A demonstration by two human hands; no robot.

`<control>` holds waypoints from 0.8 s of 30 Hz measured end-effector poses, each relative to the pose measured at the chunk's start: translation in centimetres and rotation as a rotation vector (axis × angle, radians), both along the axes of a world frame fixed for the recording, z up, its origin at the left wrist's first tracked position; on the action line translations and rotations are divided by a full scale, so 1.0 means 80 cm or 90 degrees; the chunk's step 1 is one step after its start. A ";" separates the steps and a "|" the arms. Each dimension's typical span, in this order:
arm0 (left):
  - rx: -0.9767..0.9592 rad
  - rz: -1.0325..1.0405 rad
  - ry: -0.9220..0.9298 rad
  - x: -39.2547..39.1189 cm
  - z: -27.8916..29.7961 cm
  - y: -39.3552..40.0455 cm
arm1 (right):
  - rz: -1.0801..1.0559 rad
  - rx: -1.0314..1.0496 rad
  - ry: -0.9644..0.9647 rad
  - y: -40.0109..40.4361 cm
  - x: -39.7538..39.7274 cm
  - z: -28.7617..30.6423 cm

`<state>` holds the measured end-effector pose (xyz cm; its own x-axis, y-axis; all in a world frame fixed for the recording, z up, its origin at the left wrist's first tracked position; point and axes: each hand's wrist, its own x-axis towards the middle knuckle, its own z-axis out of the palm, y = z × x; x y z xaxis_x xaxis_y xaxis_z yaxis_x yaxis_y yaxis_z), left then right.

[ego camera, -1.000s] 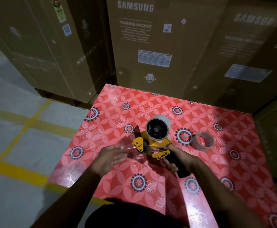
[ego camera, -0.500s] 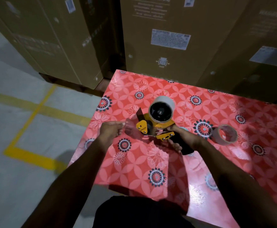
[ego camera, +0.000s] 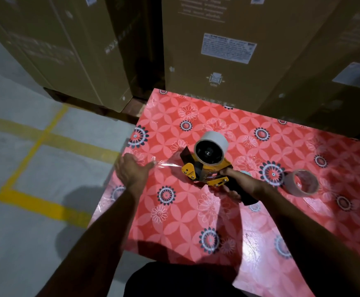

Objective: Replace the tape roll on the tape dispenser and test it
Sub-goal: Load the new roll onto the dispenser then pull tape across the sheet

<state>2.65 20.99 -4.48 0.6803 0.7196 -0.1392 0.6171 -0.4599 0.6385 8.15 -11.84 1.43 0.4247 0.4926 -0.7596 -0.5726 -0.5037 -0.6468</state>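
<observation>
A yellow and black tape dispenser (ego camera: 204, 168) stands over the red flowered table (ego camera: 196, 221), with a full roll of clear tape (ego camera: 212, 146) mounted on its hub. My right hand (ego camera: 236, 183) is closed around its black handle. A strip of clear tape (ego camera: 168, 163) runs from the dispenser's front to the left, and my left hand (ego camera: 132, 170) pinches its end near the table's left edge. An almost empty tape roll (ego camera: 302, 183) lies flat on the table to the right of the dispenser.
Tall brown cardboard boxes (ego camera: 217, 50) stand right behind the table and to the far left. Grey floor with yellow lines (ego camera: 35, 146) lies to the left of the table.
My left hand has pulled the clear tape further out to the left, away from the dispenser. The right hand keeps its hold on the handle. The camera has tilted, shifting the view.
</observation>
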 end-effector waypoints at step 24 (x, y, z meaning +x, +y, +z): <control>0.356 -0.653 0.172 -0.035 -0.028 0.013 | -0.007 -0.033 0.002 -0.049 -0.016 -0.005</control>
<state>-0.18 22.00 -6.69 0.9692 -0.1340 -0.2065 -0.1155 -0.9883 0.0996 6.91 -15.72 1.06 0.4277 0.4476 -0.7853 -0.5807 -0.5297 -0.6182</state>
